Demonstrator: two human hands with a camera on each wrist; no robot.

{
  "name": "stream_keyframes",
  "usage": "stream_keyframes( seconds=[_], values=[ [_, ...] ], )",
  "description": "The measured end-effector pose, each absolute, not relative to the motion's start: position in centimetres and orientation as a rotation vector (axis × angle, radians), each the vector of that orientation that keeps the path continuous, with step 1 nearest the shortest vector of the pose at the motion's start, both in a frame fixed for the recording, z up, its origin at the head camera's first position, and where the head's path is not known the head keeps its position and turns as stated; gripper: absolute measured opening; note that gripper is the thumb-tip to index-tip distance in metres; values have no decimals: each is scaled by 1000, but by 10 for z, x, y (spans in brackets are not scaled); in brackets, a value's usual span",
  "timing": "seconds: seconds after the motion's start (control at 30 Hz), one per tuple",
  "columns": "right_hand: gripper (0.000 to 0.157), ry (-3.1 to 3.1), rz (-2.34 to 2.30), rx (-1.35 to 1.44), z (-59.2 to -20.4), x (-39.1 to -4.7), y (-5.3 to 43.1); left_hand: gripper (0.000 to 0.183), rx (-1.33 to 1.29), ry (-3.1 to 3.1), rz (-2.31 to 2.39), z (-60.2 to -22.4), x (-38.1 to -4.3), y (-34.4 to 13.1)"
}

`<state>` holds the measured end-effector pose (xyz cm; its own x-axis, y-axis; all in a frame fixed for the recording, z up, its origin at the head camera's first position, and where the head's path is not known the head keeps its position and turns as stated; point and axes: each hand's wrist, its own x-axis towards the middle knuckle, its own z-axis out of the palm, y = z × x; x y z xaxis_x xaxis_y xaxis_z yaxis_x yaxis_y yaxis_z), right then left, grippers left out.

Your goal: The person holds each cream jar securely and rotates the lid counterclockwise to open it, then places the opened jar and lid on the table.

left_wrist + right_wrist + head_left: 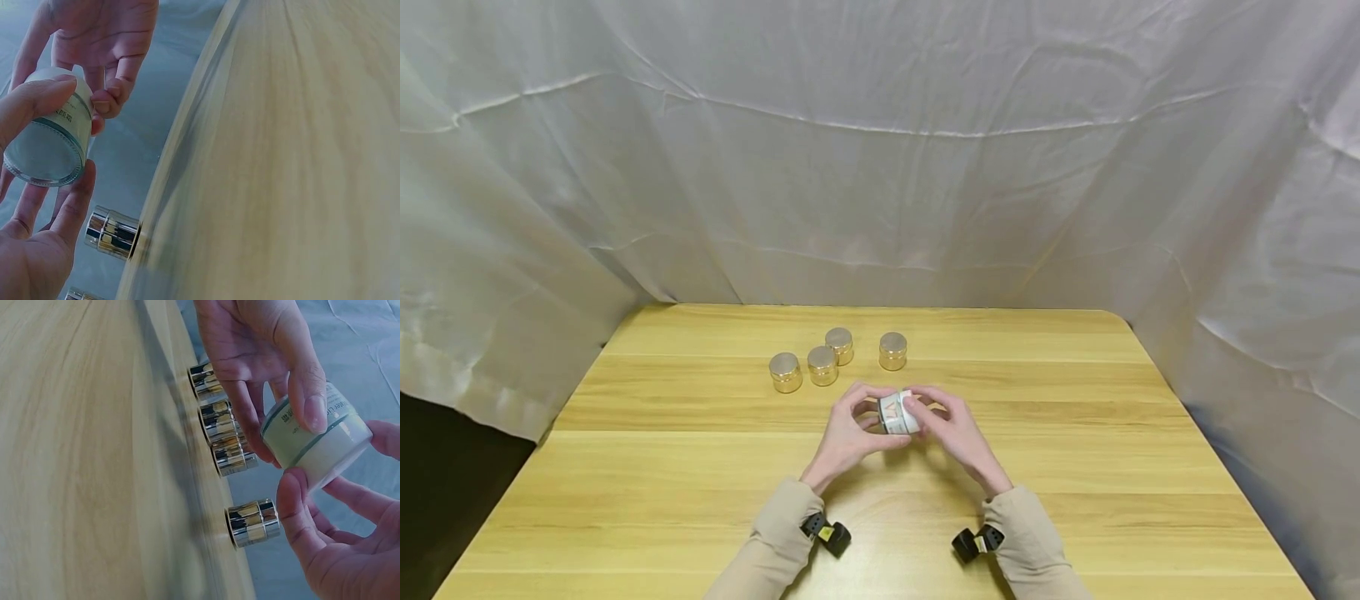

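Observation:
A white-lidded glass cream jar (892, 414) with a printed label is held on its side between both hands, over the middle of the table. My left hand (844, 433) grips its body, thumb across the label side, as the right wrist view shows. The jar's clear round base (45, 153) faces the left wrist camera. With thumb and fingertips, my right hand (953, 429) holds the white lid (334, 450) at the other end. A teal band runs round the jar beside the lid.
Beyond the hands, several small gold jars stand upright on the wooden table (700, 483): three grouped at the left, including one at the far left (786, 372), and one apart (892, 352) to their right. A pale curtain (880, 192) hangs behind and along the sides.

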<state>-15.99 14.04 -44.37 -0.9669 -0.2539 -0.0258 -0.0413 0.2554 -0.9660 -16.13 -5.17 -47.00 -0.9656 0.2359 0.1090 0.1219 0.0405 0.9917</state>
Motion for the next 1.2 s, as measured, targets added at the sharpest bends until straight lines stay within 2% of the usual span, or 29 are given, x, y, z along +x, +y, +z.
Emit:
stream_keyframes(
  seconds=[0.43, 0.87, 1.2],
  values=[
    [44, 2308, -1831, -450, -445, -161, 145, 64, 391, 2191, 2079, -470, -161, -52],
    [43, 2395, -1807, -228, -443, -160, 139, 64, 418, 2190, 2085, -472, -161, -52],
    [40, 2371, -1857, -298, -445, -160, 142, 64, 401, 2184, 2080, -471, -161, -52]
  ],
)
